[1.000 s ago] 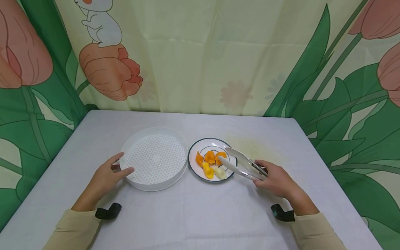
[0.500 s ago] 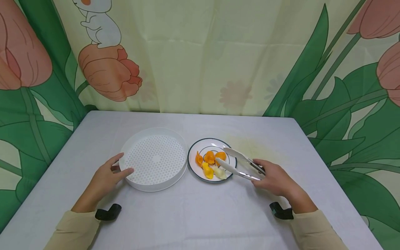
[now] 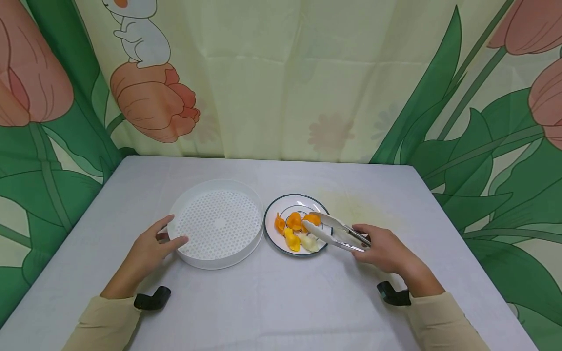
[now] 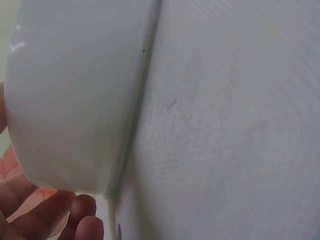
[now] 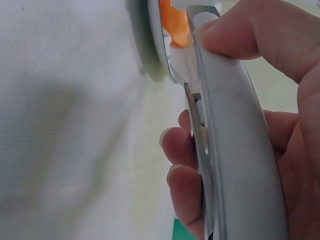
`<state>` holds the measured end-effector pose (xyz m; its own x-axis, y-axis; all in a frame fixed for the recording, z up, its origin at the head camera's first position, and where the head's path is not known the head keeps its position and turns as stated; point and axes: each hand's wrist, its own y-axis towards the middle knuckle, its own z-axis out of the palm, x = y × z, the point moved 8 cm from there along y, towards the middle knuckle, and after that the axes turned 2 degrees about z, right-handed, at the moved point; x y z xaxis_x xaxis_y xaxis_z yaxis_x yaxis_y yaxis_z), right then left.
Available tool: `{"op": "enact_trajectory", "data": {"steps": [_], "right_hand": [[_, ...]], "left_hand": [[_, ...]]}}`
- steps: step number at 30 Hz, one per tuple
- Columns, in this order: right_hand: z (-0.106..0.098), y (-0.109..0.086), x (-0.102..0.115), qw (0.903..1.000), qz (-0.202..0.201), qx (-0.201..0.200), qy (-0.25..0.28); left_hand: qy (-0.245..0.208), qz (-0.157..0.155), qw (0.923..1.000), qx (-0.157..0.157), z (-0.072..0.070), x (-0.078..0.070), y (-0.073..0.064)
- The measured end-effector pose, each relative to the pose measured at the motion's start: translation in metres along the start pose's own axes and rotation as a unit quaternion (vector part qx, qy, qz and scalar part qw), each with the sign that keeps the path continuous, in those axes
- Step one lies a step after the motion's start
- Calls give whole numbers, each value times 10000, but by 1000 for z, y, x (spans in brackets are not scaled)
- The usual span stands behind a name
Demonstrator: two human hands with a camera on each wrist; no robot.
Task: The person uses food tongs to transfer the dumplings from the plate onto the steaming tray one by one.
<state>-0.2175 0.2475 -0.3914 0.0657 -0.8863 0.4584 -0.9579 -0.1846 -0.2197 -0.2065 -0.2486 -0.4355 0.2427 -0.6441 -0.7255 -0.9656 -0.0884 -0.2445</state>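
Observation:
In the head view, my left hand [image 3: 147, 253] holds the side of a round white steamer tray [image 3: 219, 222] with a perforated bottom, thumb over its near-left rim. In the left wrist view, fingers [image 4: 45, 212] lie against the tray's outer wall [image 4: 75, 100]. My right hand [image 3: 384, 249] grips metal tongs [image 3: 319, 232], its thumb on the upper arm in the right wrist view. The tongs' tips are around an orange piece [image 3: 311, 220] on a blue-rimmed white plate [image 3: 295, 201]. Other small, dumpling-like pieces lie there: two orange, one yellow [image 3: 291, 240] and one pale [image 3: 309, 243].
Plate and tray stand side by side on a white-clothed table [image 3: 281, 302]. A curtain [image 3: 268, 78] printed with tulips and a rabbit hangs behind the table's far edge. A faint yellowish stain [image 3: 355, 204] marks the cloth right of the plate.
The tongs have moved slightly left, and their arms have drawn closer together about the right-hand orange piece. My left hand and the tray have stayed in place.

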Motion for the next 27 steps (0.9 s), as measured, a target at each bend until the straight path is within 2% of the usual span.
{"op": "enact_trajectory", "data": {"steps": [17, 22, 27], "right_hand": [[-12, -5, 3, 9988, -71, -405, 262], [-14, -3, 13, 9986, -104, -404, 312], [-15, 1, 32, 9977, -374, -463, 332]], "left_hand": [[7, 36, 10000, -28, -1, -2, -2], [-85, 33, 10000, 1, 0, -1, -1], [-79, 45, 10000, 6, 0, 0, -1]]}}
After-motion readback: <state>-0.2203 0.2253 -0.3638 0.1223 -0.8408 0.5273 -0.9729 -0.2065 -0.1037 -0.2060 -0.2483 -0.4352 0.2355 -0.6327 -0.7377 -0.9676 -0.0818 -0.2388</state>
